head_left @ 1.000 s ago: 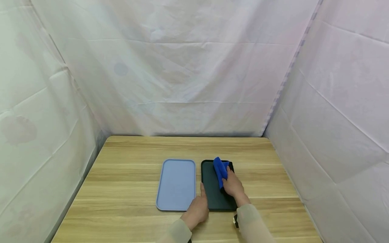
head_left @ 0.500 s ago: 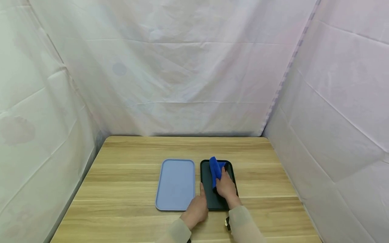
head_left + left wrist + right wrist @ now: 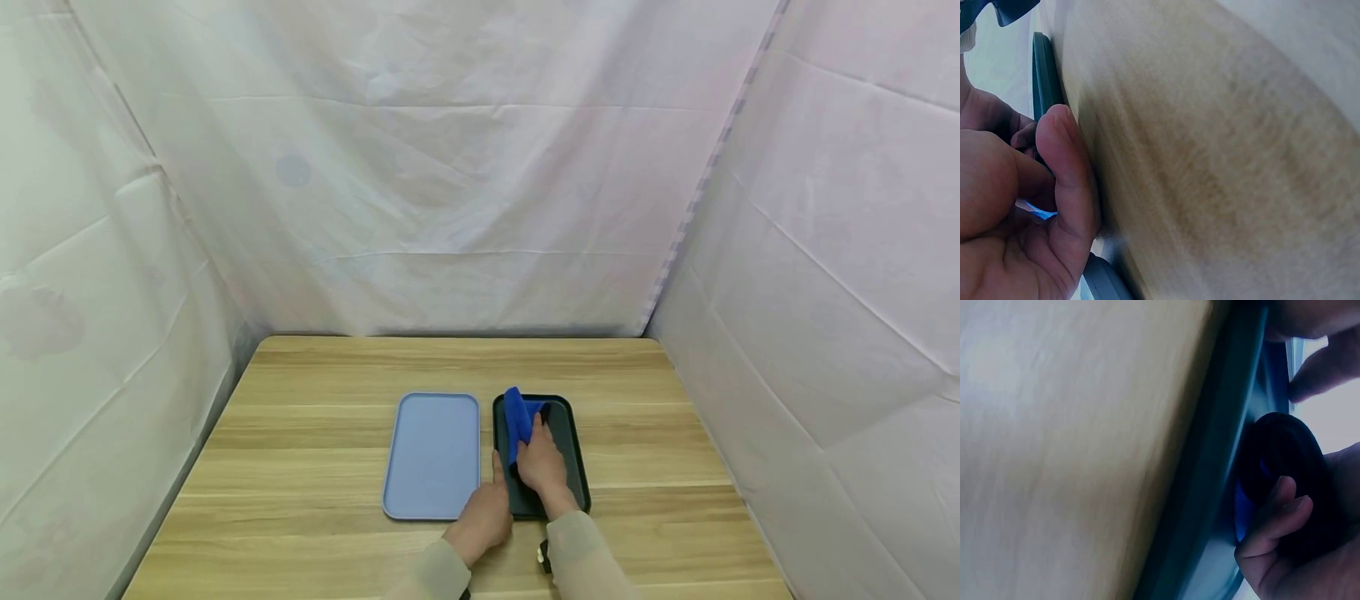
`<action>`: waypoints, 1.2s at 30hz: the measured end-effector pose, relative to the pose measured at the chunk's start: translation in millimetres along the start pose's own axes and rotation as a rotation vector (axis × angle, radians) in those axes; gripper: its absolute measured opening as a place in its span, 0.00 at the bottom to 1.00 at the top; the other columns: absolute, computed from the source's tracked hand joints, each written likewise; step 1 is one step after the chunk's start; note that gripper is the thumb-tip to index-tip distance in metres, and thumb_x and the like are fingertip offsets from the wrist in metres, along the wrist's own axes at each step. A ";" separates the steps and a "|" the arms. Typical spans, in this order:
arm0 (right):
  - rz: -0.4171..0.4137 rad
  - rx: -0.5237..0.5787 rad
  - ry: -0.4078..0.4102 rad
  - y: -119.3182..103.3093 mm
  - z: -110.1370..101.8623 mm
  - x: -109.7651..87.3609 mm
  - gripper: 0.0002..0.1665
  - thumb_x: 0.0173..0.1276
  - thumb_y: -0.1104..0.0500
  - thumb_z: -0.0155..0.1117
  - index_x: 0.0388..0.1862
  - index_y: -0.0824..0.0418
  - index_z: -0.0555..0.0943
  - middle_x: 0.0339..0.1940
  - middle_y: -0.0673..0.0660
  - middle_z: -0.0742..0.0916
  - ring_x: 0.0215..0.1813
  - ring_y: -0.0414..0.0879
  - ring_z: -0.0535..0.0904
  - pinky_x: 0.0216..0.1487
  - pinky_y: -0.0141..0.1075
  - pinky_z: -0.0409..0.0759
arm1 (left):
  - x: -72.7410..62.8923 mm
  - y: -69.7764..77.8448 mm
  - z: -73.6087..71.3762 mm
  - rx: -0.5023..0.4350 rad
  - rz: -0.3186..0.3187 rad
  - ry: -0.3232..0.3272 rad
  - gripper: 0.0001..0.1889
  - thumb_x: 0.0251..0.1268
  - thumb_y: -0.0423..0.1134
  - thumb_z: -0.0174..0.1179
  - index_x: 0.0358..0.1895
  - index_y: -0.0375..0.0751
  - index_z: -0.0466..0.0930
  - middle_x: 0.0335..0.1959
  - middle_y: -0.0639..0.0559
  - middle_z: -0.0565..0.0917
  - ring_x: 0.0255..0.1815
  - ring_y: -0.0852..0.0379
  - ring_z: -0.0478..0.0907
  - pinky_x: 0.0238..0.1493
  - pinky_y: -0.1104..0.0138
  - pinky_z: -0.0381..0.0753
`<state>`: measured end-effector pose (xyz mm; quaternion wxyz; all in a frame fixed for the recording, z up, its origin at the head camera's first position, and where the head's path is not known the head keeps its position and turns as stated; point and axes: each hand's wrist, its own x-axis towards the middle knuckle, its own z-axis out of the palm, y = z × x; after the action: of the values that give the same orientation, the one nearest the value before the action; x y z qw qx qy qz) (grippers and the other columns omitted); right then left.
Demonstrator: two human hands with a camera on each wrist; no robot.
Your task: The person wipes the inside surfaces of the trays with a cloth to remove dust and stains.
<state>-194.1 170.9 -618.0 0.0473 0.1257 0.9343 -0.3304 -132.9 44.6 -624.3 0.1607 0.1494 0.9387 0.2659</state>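
Observation:
A dark green tray lies on the wooden table. On its left half my right hand holds a folded blue cloth with black edging, pressed to the tray's surface. In the right wrist view curled fingers grip the cloth's rolled black edge. My left hand rests at the tray's near left side, its index finger straight along the left rim. In the left wrist view that hand has its other fingers bent, close to the table surface.
A light blue tray lies just left of the dark one, a narrow gap between them. The wooden table extends around both trays. White fabric walls stand behind the table and at both sides.
My right hand has slid the blue cloth leftward across the dark green tray, baring its right side. The left hand stays in place at the tray's left rim.

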 end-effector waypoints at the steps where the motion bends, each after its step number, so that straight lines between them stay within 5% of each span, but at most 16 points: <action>1: -0.001 -0.002 0.000 -1.4 1.0 -0.5 0.42 0.79 0.57 0.57 0.84 0.67 0.53 0.81 0.74 0.64 0.73 0.74 0.70 0.68 0.67 0.71 | 0.1 -0.3 0.0 0.007 0.004 0.002 0.52 0.61 0.28 0.66 0.81 0.23 0.40 0.14 0.52 0.74 0.14 0.58 0.69 0.19 0.66 0.71; 36: -0.028 -0.036 -0.019 -2.8 7.3 -22.8 0.43 0.79 0.56 0.58 0.84 0.66 0.53 0.82 0.72 0.64 0.66 0.72 0.77 0.57 0.64 0.79 | 0.9 0.0 0.1 0.014 0.021 0.009 0.48 0.62 0.26 0.63 0.82 0.25 0.43 0.13 0.52 0.74 0.13 0.59 0.70 0.18 0.67 0.71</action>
<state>-172.8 159.6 -618.1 0.0537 0.1087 0.9413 -0.3151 -133.7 45.1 -624.5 0.1528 0.1590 0.9397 0.2616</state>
